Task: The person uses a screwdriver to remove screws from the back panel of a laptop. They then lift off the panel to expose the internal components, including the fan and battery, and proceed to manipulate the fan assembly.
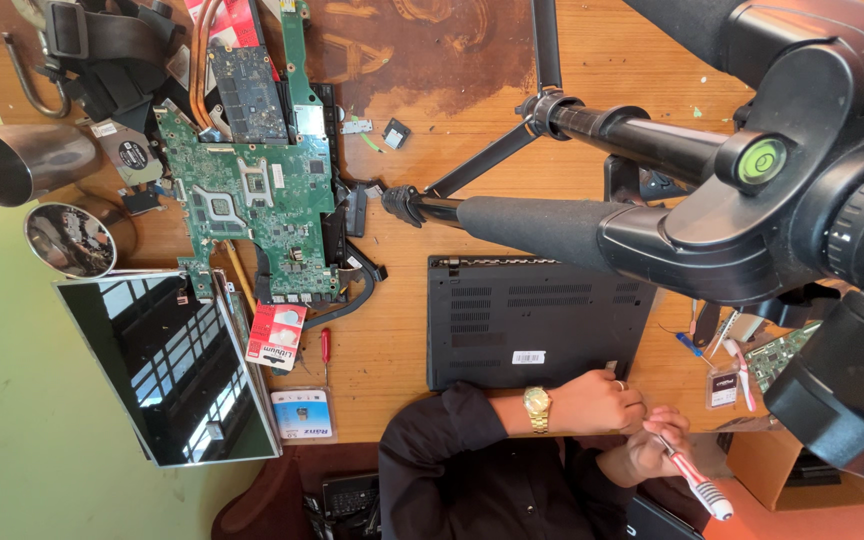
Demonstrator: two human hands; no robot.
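While the red-and-white screwdriver (694,480) is pinched in the fingers of both the left hand (602,402) and right hand (649,452) beyond the tabletop (392,370) edge, near the black laptop (532,320), it could be dropped if the grip were loosened.

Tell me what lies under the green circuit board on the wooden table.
Under the green circuit board I see black plastic parts and a black cable loop sticking out at its right edge, on the wooden table. What lies beneath its middle is covered.
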